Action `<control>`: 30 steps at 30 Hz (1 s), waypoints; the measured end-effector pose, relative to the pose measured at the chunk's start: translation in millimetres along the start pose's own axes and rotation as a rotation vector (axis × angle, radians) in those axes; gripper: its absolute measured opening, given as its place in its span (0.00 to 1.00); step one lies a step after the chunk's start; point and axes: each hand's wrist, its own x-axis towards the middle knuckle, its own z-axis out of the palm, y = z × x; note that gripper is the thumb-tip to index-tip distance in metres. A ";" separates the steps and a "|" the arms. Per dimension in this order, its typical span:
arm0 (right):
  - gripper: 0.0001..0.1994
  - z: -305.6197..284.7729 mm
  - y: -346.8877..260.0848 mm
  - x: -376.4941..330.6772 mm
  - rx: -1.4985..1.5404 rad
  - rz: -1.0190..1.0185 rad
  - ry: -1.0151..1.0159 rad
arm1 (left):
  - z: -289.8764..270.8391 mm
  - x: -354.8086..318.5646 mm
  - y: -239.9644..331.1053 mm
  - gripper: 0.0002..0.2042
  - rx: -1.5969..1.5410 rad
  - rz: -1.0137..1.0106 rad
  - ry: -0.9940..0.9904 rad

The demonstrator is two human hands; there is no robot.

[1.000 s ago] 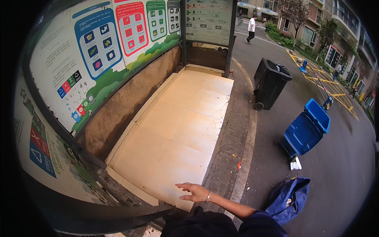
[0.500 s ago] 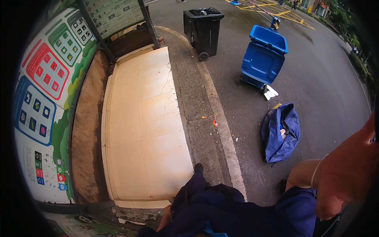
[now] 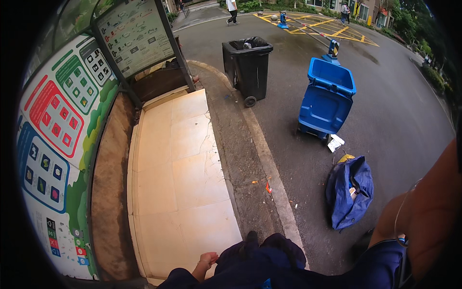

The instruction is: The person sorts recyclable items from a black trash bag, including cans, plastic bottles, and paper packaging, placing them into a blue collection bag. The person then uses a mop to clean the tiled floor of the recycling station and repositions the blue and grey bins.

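My left hand (image 3: 208, 259) hangs low at the bottom centre, over the near end of the cream tiled platform (image 3: 173, 188). Its fingers look loosely stretched, with nothing in them. Very close at the right edge, my raised right hand (image 3: 430, 226) is large and blurred, with a thin bracelet at the wrist; its fingers are hidden. Nearest to that arm, a dark blue sack (image 3: 349, 200) lies slumped on the asphalt, its mouth partly open on some light-coloured scraps. A blue wheeled bin (image 3: 325, 113) stands beyond it with its lid hanging down. White litter (image 3: 335, 143) lies at the bin's foot.
A black wheeled bin (image 3: 252, 74), lined with a bag, stands by the kerb (image 3: 269, 168). Orange scraps (image 3: 268, 187) lie beside the kerb. Picture panels (image 3: 57, 120) and a framed board (image 3: 137, 38) border the platform. Farther off are a barrier (image 3: 332, 50) and a walking person (image 3: 232, 10).
The view has tilted up, so the bins and sack sit lower and a walker shows at the top. My left hand has come further into view; my right hand shows less.
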 end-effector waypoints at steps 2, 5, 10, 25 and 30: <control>0.35 10.5 21.0 -7.9 0.004 -0.013 0.013 | 5.1 18.2 31.2 0.10 -0.019 0.080 -0.007; 0.33 15.8 50.8 -22.8 0.006 -0.043 0.022 | 41.5 23.5 82.9 0.09 -0.084 0.093 -0.018; 0.30 22.4 114.6 -73.2 0.005 -0.043 0.020 | 109.3 51.2 137.5 0.09 -0.051 0.187 -0.014; 0.20 31.2 296.3 -388.6 -0.022 1.123 -0.329 | 399.4 185.4 205.7 0.07 0.381 0.033 -0.138; 0.20 27.5 248.4 -548.9 0.297 1.526 -1.025 | 452.6 216.9 305.0 0.07 0.597 0.049 -0.132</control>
